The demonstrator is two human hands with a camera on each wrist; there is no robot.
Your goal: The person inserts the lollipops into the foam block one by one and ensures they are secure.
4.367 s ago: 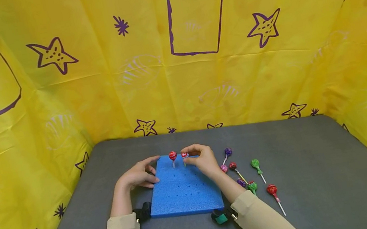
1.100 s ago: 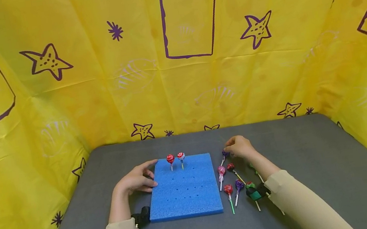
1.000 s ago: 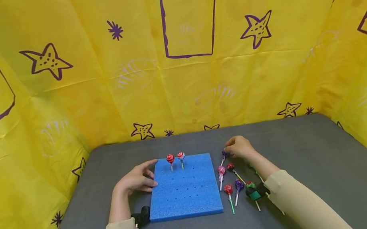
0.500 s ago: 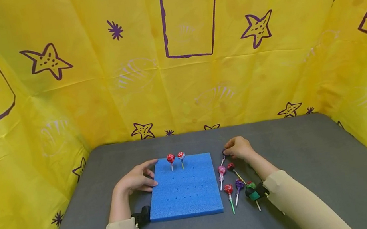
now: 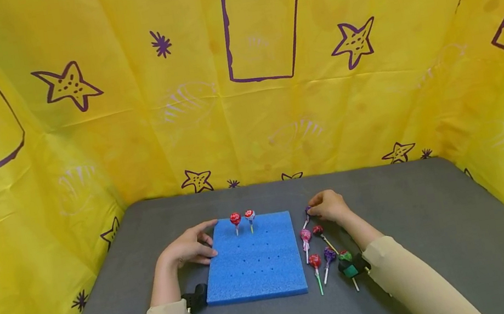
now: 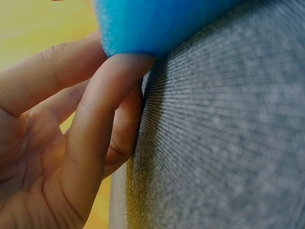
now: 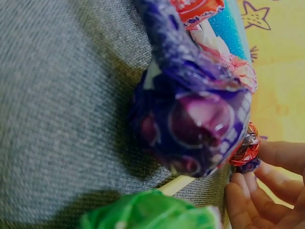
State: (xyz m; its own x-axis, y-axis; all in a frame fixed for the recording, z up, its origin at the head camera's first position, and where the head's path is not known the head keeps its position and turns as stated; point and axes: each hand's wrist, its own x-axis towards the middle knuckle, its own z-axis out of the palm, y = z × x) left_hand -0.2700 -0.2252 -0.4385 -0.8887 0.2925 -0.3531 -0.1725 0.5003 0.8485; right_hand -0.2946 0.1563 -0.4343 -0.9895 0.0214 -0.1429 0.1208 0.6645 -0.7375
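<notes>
nearest, beside the front right corner of the flat blue foam board (image 5: pixel 258 283), lie a round red lollipop on a green stick (image 5: pixel 315 261), a round purple lollipop on a white stick (image 5: pixel 329 255) and a round green lollipop (image 5: pixel 345 256), partly hidden by the black wrist camera (image 5: pixel 350 270). right of the board's middle lie a round pink lollipop (image 5: pixel 306 235) and a round dark-red lollipop on a yellow stick (image 5: pixel 317 230). the left hand (image 5: pixel 190 246) touches the board's left edge, fingers loosely bent, apparently steadying it. right of the board's far part, the right hand (image 5: pixel 331 206) pinches a second purple lollipop (image 5: pixel 308 207) by its wrapped head, apparently leaving the stick free; the pink one lies close in its way, contact uncertain. in the board's far row stand an upright red lollipop (image 5: pixel 235 218) and an upright red-and-white lollipop (image 5: pixel 249 215), presumably socketed.
</notes>
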